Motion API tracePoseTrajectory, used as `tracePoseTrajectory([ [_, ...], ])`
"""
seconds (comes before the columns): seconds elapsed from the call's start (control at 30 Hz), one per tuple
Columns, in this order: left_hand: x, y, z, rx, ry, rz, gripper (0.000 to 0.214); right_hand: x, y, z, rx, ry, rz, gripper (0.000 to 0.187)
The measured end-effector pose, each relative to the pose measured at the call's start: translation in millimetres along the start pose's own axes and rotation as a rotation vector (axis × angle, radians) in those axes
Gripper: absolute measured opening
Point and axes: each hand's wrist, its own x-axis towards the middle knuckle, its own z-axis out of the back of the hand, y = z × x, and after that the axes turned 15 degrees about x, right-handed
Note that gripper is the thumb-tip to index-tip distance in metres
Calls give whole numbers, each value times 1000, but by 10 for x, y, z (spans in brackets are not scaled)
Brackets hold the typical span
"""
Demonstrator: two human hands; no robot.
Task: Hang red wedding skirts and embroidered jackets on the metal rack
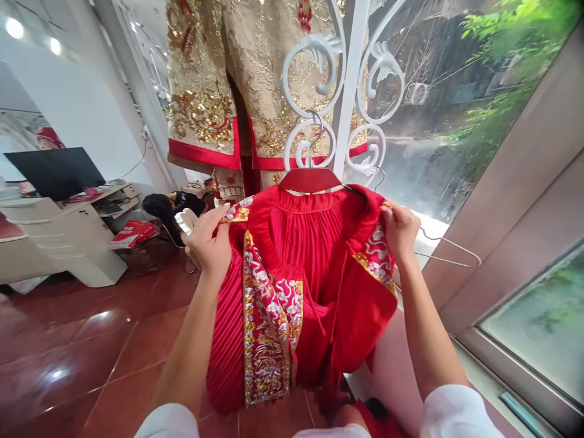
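Red floor tiles [114, 340] are spreading below. A red pleated skirt [269, 304] with embroidered panels is hanging above them, stretched between both hands. A gold sequinned garment [269, 91] is hanging beyond it, white scrollwork [349, 79] partly covering its front. A red hanger [310, 180] is showing just behind the skirt's waistband [314, 202]. The left hand [207, 243] is holding one side of the waistband in a narrow grip; the right hand [401, 228] is pinching the opposite side.
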Motion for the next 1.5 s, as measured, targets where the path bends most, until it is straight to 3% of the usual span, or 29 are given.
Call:
tracePoseTrajectory([
  [0.13, 33, -11, -9, 124, -209, -14, 20, -101, 210, -189, 33, -119, -6, 41],
  [0.2, 1, -25, -6, 218, -224, -3, 18, -243, 317, -317, 0, -152, 32, 42],
  [0.33, -21, -162, 103, 346, -30, -59, 17, -443, 487, -442, -70, -72, 46, 40],
  [0.47, 217, -529, 248, 318, 153, -73, 21, -200, 657, -372, -17, -14, 112, 38],
  [0.57, 447, -812, 159, 362, 335, -49, 33, 136, 739, -352, 45, 195, 137, 43],
  [0.63, 549, -887, 23, 400, 478, -40, 35, 308, 732, -358, 16, 369, 114, 38],
  [0.73, 633, -769, -119, 360, 630, -58, 32, 445, 642, -318, -7, 484, 112, 24],
  [0.87, 729, -404, -52, 150, 656, -55, 41, 530, 503, -163, 262, 555, 16, 38],
  [0.97, 769, -248, 24, 67, 608, 12, 44, 562, 458, -98, 417, 519, -88, 46],
  [1.07, 689, -298, 14, 131, 527, 61, 44, 508, 471, -134, 429, 418, -94, 49],
  [1.17, 490, -482, -45, 261, 440, 5, 39, 331, 532, -215, 313, 378, 6, 45],
  [1.27, 335, -665, -108, 400, 400, -51, 36, 135, 624, -277, 27, 351, 185, 43],
  [1.33, 352, -737, -147, 464, 443, -27, 41, 95, 684, -308, -122, 322, 222, 43],
  [1.4, 468, -760, -182, 509, 543, -7, 50, 160, 732, -339, -170, 309, 168, 39],
  [1.5, 664, -739, -195, 540, 697, -23, 68, 330, 789, -352, -154, 333, 51, 49],
])
